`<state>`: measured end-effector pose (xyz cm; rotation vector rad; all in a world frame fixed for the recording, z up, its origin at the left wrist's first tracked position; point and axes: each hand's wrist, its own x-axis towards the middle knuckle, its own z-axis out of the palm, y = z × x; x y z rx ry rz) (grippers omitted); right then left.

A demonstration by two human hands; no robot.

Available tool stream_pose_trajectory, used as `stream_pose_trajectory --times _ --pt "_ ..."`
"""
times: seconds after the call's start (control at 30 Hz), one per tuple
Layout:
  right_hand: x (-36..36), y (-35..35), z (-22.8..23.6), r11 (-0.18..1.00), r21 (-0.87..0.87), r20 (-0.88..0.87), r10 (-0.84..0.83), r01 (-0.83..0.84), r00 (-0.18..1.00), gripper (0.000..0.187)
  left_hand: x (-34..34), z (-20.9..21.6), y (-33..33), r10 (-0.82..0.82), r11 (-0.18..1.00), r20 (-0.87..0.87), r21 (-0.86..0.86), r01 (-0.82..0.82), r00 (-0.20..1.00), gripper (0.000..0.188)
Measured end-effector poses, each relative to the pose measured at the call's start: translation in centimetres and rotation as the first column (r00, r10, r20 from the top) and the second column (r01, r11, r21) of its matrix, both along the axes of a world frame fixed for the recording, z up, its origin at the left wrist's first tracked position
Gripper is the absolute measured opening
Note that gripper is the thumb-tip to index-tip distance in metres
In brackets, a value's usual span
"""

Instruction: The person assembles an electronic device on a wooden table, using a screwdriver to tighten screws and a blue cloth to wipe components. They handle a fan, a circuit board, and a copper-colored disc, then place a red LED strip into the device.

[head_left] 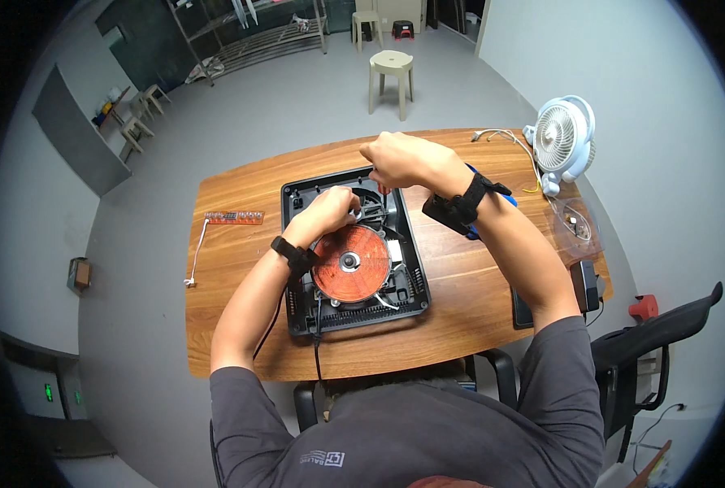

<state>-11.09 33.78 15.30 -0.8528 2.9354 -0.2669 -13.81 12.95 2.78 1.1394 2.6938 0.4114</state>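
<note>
An opened induction cooker, its black plastic housing (pixel 297 321) lying on the wooden table, is in front of me. Its round copper coil (pixel 338 272) shows in the middle, with a black cooling fan (pixel 372 213) at the far side. My right hand (pixel 403 160) is closed above the far edge of the housing, around a screwdriver (pixel 384 189) whose red part shows below the fist, pointing down. My left hand (pixel 330 211) reaches over the coil with its fingers bent together beside the fan. Whatever those fingers pinch is hidden.
A small orange circuit board (pixel 234 218) with a white cable lies at the left. A light-blue fan (pixel 562 138) stands at the far right corner, near a clear plastic bag (pixel 572 228) and a black box (pixel 584 283). Dark straps with devices circle both wrists.
</note>
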Motion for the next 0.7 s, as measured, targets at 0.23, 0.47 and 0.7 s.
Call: stream_pose_trajectory --times 0.23,0.47,0.7 --pt "-1.1 0.0 -0.3 1.000 0.012 0.007 -0.020 0.019 1.000 0.024 -0.2 0.7 -1.1 -0.055 0.997 0.009 0.046 0.055 0.998 0.036" --pt "0.0 -0.1 0.5 0.996 -0.081 0.008 -0.047 0.047 0.999 0.022 -0.7 3.4 -6.8 0.016 0.977 -0.008 0.211 -0.014 1.000 0.032" --pt "0.0 -0.8 -0.1 0.997 -0.056 -0.041 -0.050 0.048 0.998 0.019 0.2 2.6 -18.0 0.374 0.920 0.055 0.104 -0.378 0.926 0.024"
